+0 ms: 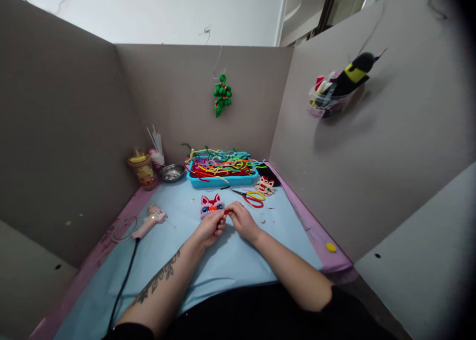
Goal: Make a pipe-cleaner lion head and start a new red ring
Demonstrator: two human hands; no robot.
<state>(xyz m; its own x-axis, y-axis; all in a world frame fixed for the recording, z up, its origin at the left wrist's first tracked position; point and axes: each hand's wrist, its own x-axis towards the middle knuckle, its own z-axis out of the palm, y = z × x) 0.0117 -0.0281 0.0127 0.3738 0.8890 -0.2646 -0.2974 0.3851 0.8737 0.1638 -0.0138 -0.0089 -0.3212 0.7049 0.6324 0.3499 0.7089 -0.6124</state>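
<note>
Grey walls (pixel 171 92) close you in at the front and on both sides. Between them, your table (pixel 282 245) wears a blue cover, with pink showing along its left and right edges. At the far side sits a blue tray (pixel 223 182), heaped with fuzzy stems (pixel 219 165) of many colours, some poking past its rim. On the right wall hangs a holder (pixel 334 102) crammed with tools. Your left hand (pixel 211 227) and right hand (pixel 243 221) meet near the middle of the table, fingertips almost together, each pinching the red piece (pixel 226 212) between them. Left of your hands lies a pink glue gun (pixel 149 224), its dark cord running down toward you. A green ornament (pixel 222 97) hangs against the front wall. To the left of the tray you have a lidded cup (pixel 144 171) and a metal bowl (pixel 171 172). Scissors (pixel 253 197) with yellow and red handles rest beyond your right hand, blades apart. Just beyond your left hand is a pink cat face (pixel 211 205); a cream and red face (pixel 265 185) lies right of the tray. A yellow oval (pixel 330 247) sits by the right edge. The red piece is smallest, mostly hidden by your fingers.
</note>
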